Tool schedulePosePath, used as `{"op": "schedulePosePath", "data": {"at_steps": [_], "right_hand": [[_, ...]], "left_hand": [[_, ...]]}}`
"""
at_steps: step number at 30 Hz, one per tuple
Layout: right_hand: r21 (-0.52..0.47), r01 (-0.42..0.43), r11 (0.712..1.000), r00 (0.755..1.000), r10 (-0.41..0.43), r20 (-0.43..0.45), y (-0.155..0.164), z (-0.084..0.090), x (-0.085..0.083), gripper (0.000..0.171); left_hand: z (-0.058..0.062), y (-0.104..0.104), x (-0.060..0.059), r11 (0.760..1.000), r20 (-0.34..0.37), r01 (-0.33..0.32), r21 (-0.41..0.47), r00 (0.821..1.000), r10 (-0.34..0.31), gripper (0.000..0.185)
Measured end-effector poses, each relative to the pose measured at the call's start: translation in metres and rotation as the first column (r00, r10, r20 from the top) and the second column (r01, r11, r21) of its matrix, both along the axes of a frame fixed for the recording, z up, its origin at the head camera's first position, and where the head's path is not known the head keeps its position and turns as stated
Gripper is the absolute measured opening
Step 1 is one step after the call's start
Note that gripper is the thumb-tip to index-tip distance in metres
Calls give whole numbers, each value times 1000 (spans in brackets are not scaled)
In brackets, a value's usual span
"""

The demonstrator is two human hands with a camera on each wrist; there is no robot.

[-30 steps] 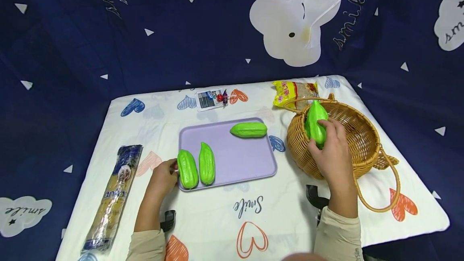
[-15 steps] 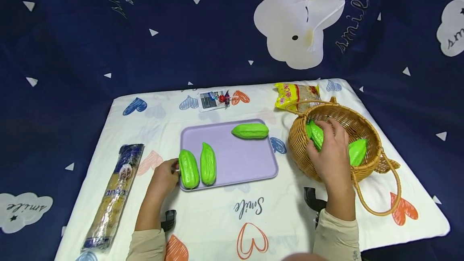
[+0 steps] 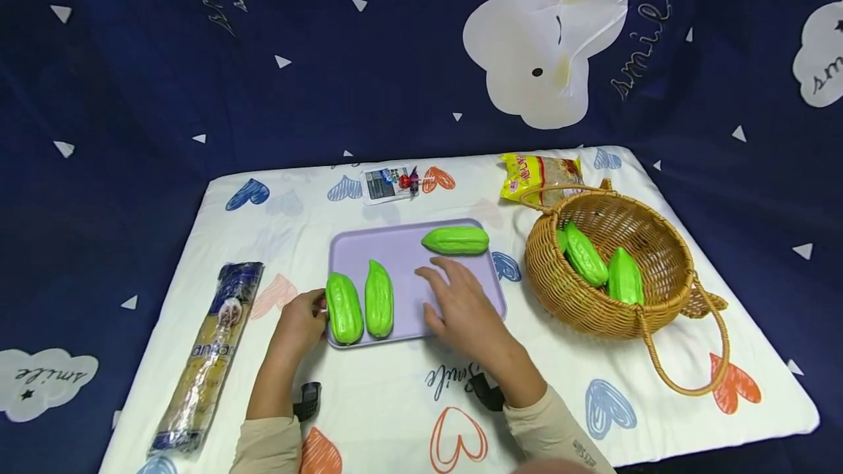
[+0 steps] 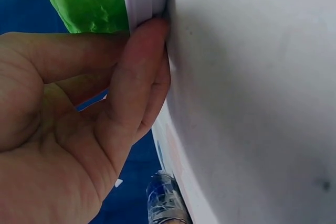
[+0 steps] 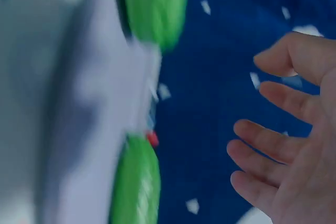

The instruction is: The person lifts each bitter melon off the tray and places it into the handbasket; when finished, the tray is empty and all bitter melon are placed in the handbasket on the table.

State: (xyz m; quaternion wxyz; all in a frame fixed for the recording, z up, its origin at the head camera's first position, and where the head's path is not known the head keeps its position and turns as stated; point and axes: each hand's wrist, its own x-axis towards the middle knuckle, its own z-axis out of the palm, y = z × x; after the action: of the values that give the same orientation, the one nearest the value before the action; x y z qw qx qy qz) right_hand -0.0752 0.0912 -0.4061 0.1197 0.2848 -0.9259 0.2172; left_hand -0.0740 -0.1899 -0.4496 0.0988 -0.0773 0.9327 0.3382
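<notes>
A purple tray (image 3: 421,298) lies on the cloth with three green bitter melons on it: one at the left edge (image 3: 344,309), one beside it (image 3: 379,298) and one at the far right corner (image 3: 456,240). My left hand (image 3: 301,324) pinches the tray's left rim; in the left wrist view its fingertips (image 4: 149,32) meet at that rim. My right hand (image 3: 461,309) hovers over the tray's right half, fingers spread, holding nothing. At the right, a wicker basket (image 3: 566,298) holds bitter melons (image 3: 624,276), one partly hidden by its wall.
A long pasta pack (image 3: 209,357) lies at the left. Behind the tray are a small flat packet (image 3: 385,185) and a lollipop (image 3: 406,181). A yellow food bag (image 3: 536,178) sits behind the basket, whose handle (image 3: 721,357) hangs toward the front right.
My right hand has lowered a bitter melon into the basket, let it go and moved left over the tray. The left hand stays at the tray's rim.
</notes>
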Motion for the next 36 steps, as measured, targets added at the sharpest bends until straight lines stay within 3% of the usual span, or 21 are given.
{"op": "schedulePosePath", "data": {"at_steps": [6, 16, 23, 36], "right_hand": [[111, -106, 988, 990, 94, 108, -33, -20, 10, 49], [134, -133, 982, 972, 102, 212, -46, -31, 16, 53], [94, -140, 986, 965, 115, 235, -50, -38, 15, 53], [-39, -77, 996, 951, 86, 296, -61, -45, 13, 50]], "left_hand": [[-3, 1, 2, 1000, 0, -1, 7, 1000, 1, 43], [-4, 2, 2, 999, 0, -18, 26, 1000, 18, 42], [-3, 1, 0, 1000, -6, -16, 3, 1000, 16, 42], [-2, 0, 1, 1000, -24, -9, -14, 1000, 8, 43]]}}
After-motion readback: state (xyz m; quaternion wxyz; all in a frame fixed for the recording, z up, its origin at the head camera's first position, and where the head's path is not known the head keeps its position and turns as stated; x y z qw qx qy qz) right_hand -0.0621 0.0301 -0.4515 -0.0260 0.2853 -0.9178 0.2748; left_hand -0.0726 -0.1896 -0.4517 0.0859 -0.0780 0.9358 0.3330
